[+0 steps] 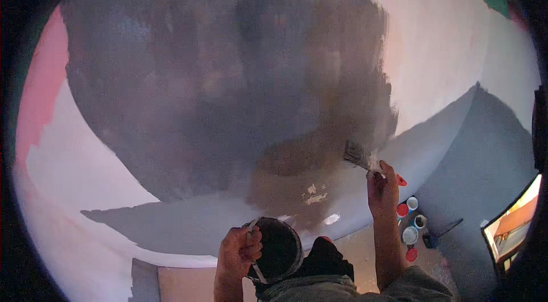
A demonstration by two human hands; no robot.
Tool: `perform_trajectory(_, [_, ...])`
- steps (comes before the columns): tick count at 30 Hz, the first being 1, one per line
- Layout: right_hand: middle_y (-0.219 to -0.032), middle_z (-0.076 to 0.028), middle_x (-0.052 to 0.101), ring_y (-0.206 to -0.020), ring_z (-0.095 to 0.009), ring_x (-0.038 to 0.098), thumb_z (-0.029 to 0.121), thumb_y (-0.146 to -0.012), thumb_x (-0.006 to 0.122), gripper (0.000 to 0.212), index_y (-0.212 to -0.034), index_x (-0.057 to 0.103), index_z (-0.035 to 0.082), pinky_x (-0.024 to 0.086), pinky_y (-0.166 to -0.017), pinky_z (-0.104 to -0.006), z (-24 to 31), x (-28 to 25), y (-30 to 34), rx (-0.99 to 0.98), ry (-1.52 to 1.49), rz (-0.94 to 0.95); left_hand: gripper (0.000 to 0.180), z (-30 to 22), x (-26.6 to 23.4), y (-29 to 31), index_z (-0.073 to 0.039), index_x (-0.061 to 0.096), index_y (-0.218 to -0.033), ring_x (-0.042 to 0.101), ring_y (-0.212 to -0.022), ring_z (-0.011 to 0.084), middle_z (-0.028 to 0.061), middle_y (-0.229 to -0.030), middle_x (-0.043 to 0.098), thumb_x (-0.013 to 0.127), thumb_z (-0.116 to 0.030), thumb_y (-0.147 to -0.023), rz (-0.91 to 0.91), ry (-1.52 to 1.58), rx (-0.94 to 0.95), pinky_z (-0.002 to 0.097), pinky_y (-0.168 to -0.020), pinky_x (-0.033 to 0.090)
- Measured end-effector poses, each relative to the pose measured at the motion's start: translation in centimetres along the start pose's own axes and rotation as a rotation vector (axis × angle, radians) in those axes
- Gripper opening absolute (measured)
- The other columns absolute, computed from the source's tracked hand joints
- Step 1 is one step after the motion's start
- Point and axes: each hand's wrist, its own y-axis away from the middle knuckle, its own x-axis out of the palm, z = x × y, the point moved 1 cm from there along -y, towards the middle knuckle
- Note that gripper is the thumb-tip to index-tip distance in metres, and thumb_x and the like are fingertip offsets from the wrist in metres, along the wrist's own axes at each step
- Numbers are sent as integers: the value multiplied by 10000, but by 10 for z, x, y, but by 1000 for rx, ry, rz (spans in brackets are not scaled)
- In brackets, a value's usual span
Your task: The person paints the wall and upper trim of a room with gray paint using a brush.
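Observation:
My right hand (383, 189) is closed round a wide paintbrush (356, 154); its dark bristles point up and left, and a red handle end shows past my fingers. The bristles are at the dark grey-brown painted area (319, 131) of the wall, near its ragged right edge; whether they touch it I cannot tell. Low in front of me, my left hand (238, 252) grips a dark bucket (281, 248) at its rim and pale handle. What lies inside the bucket is too dark to make out.
Pale unpainted wall (431, 51) lies right of the dark area, with a blue-grey band along the bottom. Several small paint tubs (410, 236) stand on the floor at my right. Farther right is a bright opening (511, 228). A pink strip (45, 74) runs at far left.

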Motion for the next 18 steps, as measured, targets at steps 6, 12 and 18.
perform_trajectory(6, [-860, -73, 562, -766, -153, 554, 99, -796, 570, 137, -875, 521, -1, 489, -658, -237, -11, 22, 5, 30, -136, 13, 222, 7, -39, 7, -81, 435, -695, 328, -459, 87, 5, -598, 400, 459, -263, -820, -70, 54, 15, 217, -395, 265])
perform_trajectory(12, [-887, -70, 561, -822, -160, 546, 126, -800, 570, 191, -938, 518, 4, 481, -696, -246, 2, 46, -13, -35, -67, 38, 196, 3, -36, 15, -115, 394, -710, 222, -419, 45, -60, -553, 278, 499, -258, -794, -148, 3, 86, 195, -387, 190])
perform_trajectory(18, [-905, -40, 557, -852, -137, 548, 134, -780, 595, 194, -942, 529, 51, 482, -688, -234, 28, 119, -25, -259, 20, 216, 201, -10, -29, 30, -109, 419, -675, 311, -437, 94, 0, -574, 399, 532, -218, -801, -258, -37, 205, 231, -398, 258])
